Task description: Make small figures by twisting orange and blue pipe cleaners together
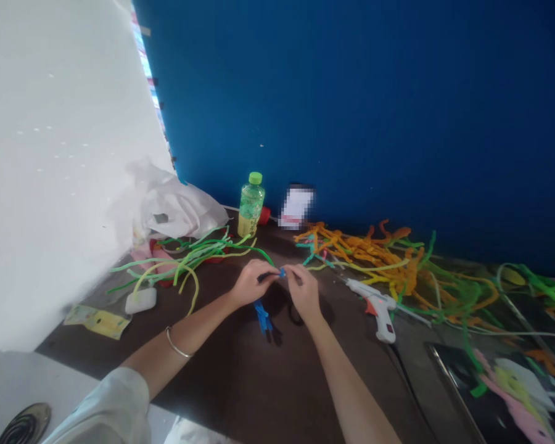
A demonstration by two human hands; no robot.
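Observation:
Both my hands meet over the middle of the dark table. My left hand (252, 283) pinches a small blue pipe cleaner piece (282, 272) from the left, fingertips pressed together. From the other side, my right hand (304, 291) grips the same piece between thumb and fingers. The fingers cover most of it, so its shape cannot be made out. Just below my left hand lies a bundle of blue pipe cleaners (262, 316) with dark ends. Green pipe cleaners (203, 250) spread out beyond my left wrist.
Right of my hands lies a white glue gun (380, 308) with its cord. Orange pipe cleaners (365, 253) are heaped behind it. A green-capped bottle (251, 206) and a phone (296, 206) stand near the blue wall (351, 111). A white case (141, 301) sits at left.

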